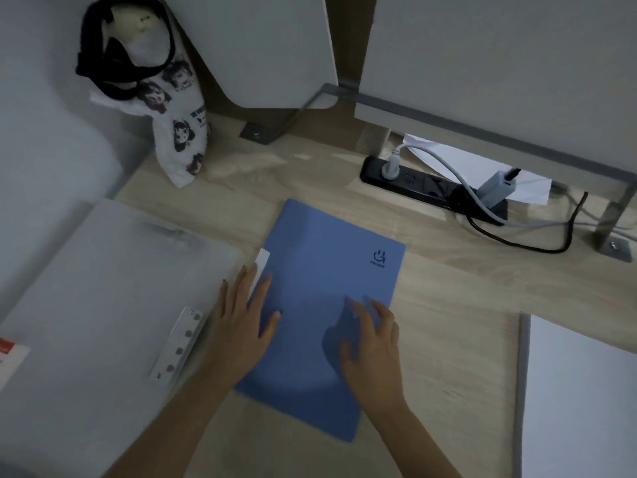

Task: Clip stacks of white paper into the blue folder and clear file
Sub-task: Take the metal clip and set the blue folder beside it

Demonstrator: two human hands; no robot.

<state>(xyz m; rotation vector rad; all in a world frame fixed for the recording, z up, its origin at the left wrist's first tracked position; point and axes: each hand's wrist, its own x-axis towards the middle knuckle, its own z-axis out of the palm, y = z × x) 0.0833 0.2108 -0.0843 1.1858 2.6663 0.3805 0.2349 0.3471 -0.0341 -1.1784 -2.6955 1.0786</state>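
— Where do we find the blue folder?
— Closed, flat on the wooden desk, between the clear file on the left and a white paper stack on the right.
— And our hands?
— We see the left hand lying across the folder's left edge, fingers straight and spread. The right hand rests on the cover, fingers apart, gripping nothing.
— Anything else?
— A white sheet peeks from the folder's left edge; a black power strip lies behind.
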